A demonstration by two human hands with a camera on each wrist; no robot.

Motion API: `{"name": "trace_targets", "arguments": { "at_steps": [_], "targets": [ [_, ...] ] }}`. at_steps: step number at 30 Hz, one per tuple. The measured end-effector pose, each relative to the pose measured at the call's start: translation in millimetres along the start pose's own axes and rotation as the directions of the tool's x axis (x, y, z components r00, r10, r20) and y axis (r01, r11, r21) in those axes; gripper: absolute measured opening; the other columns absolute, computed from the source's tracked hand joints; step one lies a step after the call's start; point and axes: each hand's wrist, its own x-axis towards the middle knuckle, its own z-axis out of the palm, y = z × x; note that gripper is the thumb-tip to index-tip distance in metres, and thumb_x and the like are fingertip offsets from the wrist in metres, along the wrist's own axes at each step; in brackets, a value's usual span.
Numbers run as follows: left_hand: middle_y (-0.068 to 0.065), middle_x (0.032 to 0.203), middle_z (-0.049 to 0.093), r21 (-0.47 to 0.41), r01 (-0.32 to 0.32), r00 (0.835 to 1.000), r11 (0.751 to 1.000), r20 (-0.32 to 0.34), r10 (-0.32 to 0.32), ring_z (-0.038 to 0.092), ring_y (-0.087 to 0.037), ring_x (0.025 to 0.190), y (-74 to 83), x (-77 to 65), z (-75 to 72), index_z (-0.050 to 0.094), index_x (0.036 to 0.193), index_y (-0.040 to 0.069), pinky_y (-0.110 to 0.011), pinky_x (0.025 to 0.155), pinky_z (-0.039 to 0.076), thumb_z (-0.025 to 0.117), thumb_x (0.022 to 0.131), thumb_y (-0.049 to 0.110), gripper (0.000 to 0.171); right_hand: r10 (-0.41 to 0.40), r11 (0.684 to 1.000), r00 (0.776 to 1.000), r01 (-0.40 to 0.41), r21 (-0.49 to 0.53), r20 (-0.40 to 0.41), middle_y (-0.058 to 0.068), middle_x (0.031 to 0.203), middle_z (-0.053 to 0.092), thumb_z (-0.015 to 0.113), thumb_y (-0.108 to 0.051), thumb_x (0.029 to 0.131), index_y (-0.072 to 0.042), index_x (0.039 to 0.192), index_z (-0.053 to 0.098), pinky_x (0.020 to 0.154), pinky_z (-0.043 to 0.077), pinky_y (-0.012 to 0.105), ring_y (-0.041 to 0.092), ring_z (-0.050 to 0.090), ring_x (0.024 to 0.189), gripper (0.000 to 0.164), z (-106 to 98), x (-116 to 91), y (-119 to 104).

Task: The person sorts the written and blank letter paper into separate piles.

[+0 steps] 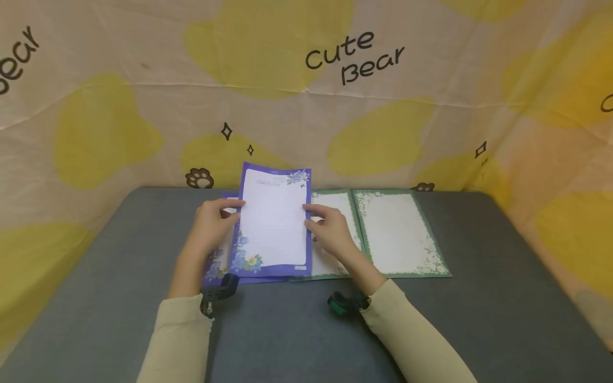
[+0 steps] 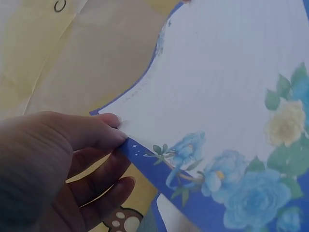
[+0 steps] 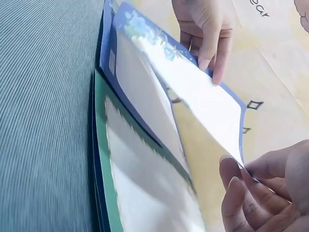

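Note:
Both hands hold up a sheet of letter paper (image 1: pixel 273 223) with a blue-purple border and printed blue flowers. My left hand (image 1: pixel 209 226) pinches its left edge between thumb and fingers; the left wrist view shows the paper (image 2: pixel 203 87) bending there. On the opposite edge, my right hand (image 1: pixel 331 229) pinches with thumb and fingers, seen close up in the right wrist view as the right hand (image 3: pixel 270 188). Faint writing shows near the sheet's top. Below it lies another purple-bordered sheet (image 1: pixel 214 266), partly covered by the raised one.
Right of the purple paper lie two green-bordered floral sheets, the left one (image 1: pixel 337 268) partly hidden and the right one (image 1: pixel 399 234) in full view. They rest on a dark grey table (image 1: pixel 282 330). A patterned cloth (image 1: pixel 268 111) hangs behind the table's far edge.

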Motion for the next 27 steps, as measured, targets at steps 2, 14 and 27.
{"name": "trace_targets", "arguments": {
  "at_steps": [2,14,27],
  "targets": [
    [-0.023,0.116,0.069,0.004,0.020,1.000,1.000,-0.001,-0.020,0.058,-0.026,0.081,-5.3,-1.0,-4.3,0.068,0.132,0.008,-0.028,0.063,0.047,0.059,0.098,0.010,0.035,-0.005,1.000,1.000,0.005,0.009,0.018,0.014,0.125,0.072,0.065,-0.008,0.093,-0.014,0.134,0.067,0.052,0.051,0.025,0.019,0.064,0.060,0.041,8.6,2.9,-1.5],
    [-0.026,0.108,0.071,0.037,0.075,0.997,0.996,-0.023,-0.074,0.059,-0.024,0.078,-37.9,-1.9,-11.9,0.069,0.130,0.006,-0.027,0.061,0.045,0.062,0.096,0.010,0.034,-0.054,0.997,0.998,0.055,-0.056,0.018,0.017,0.122,0.072,0.065,-0.002,0.090,-0.008,0.132,0.068,0.048,0.039,0.019,0.007,0.047,0.048,0.042,42.7,10.6,-4.9],
    [-0.028,0.128,0.066,0.085,0.085,0.995,0.993,0.037,-0.089,0.066,-0.037,0.105,-47.5,2.2,-6.1,0.068,0.128,0.000,-0.048,0.088,0.056,0.060,0.096,0.006,0.033,-0.183,0.923,0.983,0.168,-0.345,-0.010,0.010,0.103,0.079,0.072,-0.010,0.088,-0.008,0.119,0.075,0.067,0.046,0.027,0.011,0.049,0.064,0.032,50.6,9.2,8.6]
  ]
}}
